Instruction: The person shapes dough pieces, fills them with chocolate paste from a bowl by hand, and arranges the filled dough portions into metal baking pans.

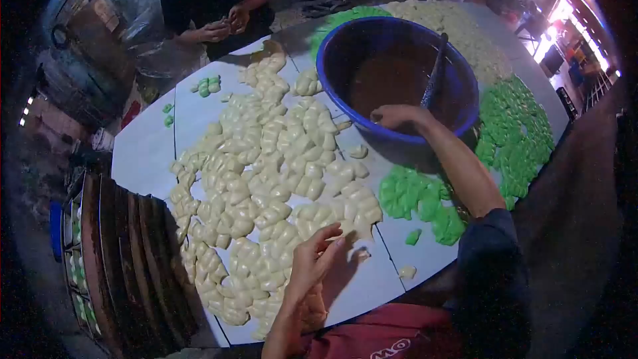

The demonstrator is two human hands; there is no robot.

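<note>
On the white-topped desk [143,153], glossy cream dough-like lumps [229,183] lie spread, probably for easy reach; the left hand [314,262], fingers parted, is beside them, the right hand [401,117] at the round blue plastic basin [321,66], its grip unclear.

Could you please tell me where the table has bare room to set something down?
The table is bare between the cream pieces, small green pieces and left edge, and right of the left hand towards the near edge. It is crowded around the blue basin.
</note>
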